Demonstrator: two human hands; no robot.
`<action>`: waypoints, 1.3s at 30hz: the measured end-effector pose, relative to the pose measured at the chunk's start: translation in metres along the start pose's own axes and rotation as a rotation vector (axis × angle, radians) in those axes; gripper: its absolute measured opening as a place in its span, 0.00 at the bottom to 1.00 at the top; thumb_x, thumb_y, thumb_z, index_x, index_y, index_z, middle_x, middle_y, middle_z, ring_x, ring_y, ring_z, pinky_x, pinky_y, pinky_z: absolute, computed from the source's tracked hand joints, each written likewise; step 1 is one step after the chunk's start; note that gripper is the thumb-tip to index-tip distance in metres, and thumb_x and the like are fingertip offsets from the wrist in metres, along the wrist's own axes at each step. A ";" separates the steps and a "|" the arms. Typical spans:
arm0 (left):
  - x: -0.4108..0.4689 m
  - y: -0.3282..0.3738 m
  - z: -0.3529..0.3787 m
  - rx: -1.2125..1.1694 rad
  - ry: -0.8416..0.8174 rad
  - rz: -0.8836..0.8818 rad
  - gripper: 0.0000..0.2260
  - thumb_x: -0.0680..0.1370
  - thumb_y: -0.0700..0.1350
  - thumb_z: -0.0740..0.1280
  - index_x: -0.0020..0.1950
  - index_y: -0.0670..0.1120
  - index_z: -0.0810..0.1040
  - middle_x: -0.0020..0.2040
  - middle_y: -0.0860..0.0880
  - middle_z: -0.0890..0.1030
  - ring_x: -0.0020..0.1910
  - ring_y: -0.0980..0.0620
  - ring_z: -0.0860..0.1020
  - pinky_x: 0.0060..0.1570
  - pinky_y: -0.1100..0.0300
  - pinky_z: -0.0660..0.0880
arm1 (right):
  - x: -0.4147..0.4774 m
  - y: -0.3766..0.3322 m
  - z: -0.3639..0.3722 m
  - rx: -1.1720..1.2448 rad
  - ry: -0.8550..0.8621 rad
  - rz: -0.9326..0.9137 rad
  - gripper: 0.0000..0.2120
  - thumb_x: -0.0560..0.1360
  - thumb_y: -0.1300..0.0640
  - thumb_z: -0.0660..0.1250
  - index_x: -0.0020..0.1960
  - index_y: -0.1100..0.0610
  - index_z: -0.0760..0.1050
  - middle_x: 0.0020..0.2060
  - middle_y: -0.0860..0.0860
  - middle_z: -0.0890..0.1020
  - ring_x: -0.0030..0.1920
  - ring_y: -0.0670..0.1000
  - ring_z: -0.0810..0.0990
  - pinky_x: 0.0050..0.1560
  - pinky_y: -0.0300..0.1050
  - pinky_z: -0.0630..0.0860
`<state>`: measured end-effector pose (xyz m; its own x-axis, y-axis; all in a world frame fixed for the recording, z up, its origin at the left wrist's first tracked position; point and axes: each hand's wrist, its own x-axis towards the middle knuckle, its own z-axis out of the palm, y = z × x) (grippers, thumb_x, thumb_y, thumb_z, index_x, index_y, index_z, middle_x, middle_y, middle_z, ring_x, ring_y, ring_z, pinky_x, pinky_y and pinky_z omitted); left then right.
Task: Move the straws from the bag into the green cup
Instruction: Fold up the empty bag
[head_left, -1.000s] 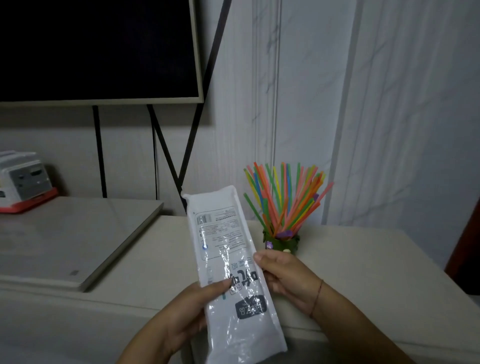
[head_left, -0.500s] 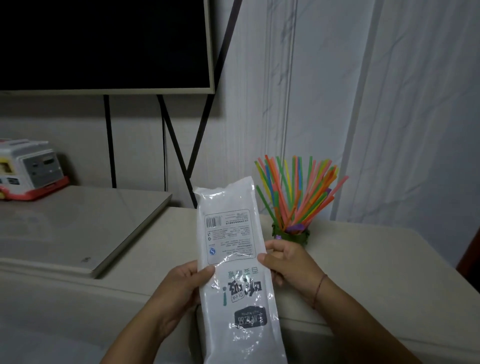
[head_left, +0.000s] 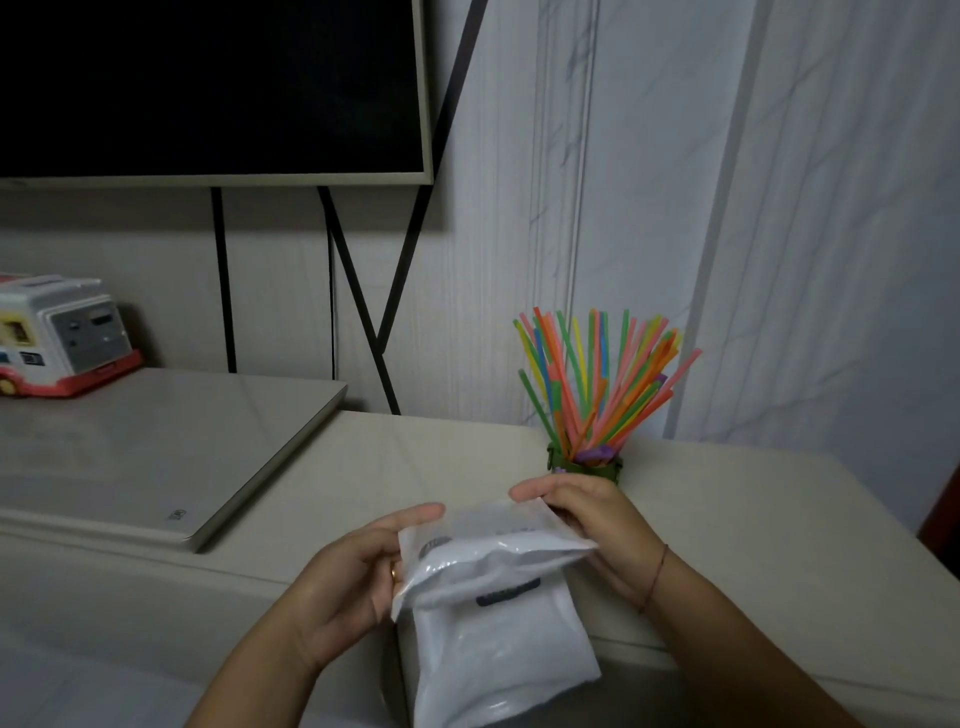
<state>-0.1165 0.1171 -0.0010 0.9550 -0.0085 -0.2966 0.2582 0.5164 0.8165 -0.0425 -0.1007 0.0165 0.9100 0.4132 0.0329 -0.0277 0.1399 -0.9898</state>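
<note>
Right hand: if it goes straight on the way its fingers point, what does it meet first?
The right hand points leftward along the folded top of the bag, which it grips. Beyond that, it would probably meet the left hand first. Depth is unclear from this view.

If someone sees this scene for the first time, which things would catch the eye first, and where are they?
The bright bunch of straws fanning out of the green cup stands out most, at the back of the table near the wall. In front of it, the left hand and right hand hold a white plastic bag, bent over at its top. A large dark screen fills the upper left.
</note>
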 end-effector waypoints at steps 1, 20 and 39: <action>0.001 0.000 -0.001 -0.050 -0.010 -0.003 0.19 0.71 0.34 0.59 0.61 0.35 0.77 0.48 0.35 0.83 0.36 0.43 0.84 0.34 0.55 0.82 | 0.001 0.000 -0.001 0.005 0.014 -0.008 0.13 0.75 0.69 0.60 0.42 0.63 0.82 0.39 0.53 0.85 0.38 0.45 0.83 0.37 0.34 0.77; -0.011 -0.006 0.028 0.276 -0.037 0.081 0.16 0.71 0.39 0.69 0.58 0.37 0.80 0.53 0.35 0.83 0.48 0.38 0.83 0.49 0.48 0.81 | -0.020 -0.013 -0.007 -0.156 -0.225 0.181 0.16 0.74 0.61 0.66 0.62 0.60 0.76 0.56 0.56 0.83 0.56 0.56 0.82 0.56 0.50 0.79; 0.007 -0.114 0.255 0.667 -0.432 0.022 0.11 0.75 0.40 0.69 0.58 0.42 0.81 0.50 0.43 0.86 0.48 0.44 0.85 0.51 0.48 0.81 | -0.211 -0.038 -0.197 -0.166 0.505 0.064 0.14 0.75 0.57 0.65 0.60 0.57 0.76 0.51 0.55 0.85 0.49 0.55 0.84 0.48 0.51 0.82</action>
<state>-0.1021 -0.1603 0.0303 0.8976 -0.4066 -0.1701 0.1409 -0.1008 0.9849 -0.1515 -0.3707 0.0200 0.9956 -0.0736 -0.0582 -0.0607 -0.0325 -0.9976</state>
